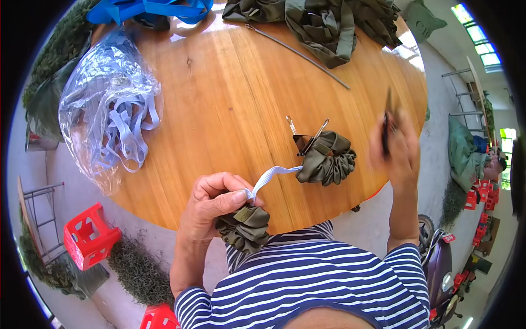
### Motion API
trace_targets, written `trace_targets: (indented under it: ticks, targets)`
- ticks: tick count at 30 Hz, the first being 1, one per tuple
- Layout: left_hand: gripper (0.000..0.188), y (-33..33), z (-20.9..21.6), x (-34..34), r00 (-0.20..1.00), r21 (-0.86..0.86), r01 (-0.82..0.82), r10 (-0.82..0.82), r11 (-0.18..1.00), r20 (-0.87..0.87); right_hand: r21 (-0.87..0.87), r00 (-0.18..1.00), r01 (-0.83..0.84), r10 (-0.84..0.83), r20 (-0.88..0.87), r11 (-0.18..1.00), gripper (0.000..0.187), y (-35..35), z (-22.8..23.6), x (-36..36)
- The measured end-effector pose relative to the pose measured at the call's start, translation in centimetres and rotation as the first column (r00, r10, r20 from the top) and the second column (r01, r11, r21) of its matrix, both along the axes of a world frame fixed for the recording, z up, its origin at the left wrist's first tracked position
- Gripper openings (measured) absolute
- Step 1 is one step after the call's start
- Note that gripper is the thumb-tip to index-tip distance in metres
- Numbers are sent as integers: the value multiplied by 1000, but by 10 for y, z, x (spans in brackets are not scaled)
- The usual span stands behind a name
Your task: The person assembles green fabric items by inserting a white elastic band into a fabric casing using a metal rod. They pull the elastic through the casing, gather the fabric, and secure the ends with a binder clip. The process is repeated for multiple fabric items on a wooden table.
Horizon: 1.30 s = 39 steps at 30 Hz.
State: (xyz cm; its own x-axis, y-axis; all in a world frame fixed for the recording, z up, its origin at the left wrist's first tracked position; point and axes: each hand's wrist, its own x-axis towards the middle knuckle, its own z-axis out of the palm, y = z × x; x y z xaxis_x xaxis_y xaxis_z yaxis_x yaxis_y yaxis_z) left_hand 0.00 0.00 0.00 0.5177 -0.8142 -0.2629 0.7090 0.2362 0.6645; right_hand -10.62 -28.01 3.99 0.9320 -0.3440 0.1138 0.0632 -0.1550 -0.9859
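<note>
My left hand (219, 203) is closed near the table's front edge, pinching a white elastic band (274, 172) between thumb and fingers. Just below those fingertips hangs a gathered olive fabric bunch (244, 229) with a small tag. The band runs right to a second olive fabric bunch (327, 159), which lies on the table with a black binder clip (303, 143) at its upper left. Off to the right, my right hand (400, 145) is raised and smeared by motion. It grips dark-handled scissors (387, 123), their pointed tip directed away from me.
The round wooden table (219, 120) bears a clear plastic bag (87, 104) of pale elastic at left. Blue straps (150, 8), olive fabric strips (323, 30) and a thin metal rod (298, 55) lie at the far side. A red stool (90, 237) stands lower left.
</note>
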Motion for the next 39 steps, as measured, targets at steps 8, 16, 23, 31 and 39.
trace_targets:
  ticks: [8,16,23,31,39]
  targets:
    - [8,-9,3,-7,996,11,-88,88,996,-15,874,729,-119,639,-245,471,41,78,-16,-45]
    - [8,-8,2,-9,995,23,-92,91,995,50,890,769,-5,571,-288,456,40,94,-21,-18]
    - [8,-6,1,-10,997,35,-67,66,997,52,909,775,19,568,-277,417,42,100,-25,-3]
    - [10,-5,11,-9,985,216,11,-48,976,166,908,816,34,512,-266,417,37,104,-25,-4]
    - [9,-4,10,-7,980,248,11,-60,969,192,936,775,85,568,-277,340,36,99,-24,-5]
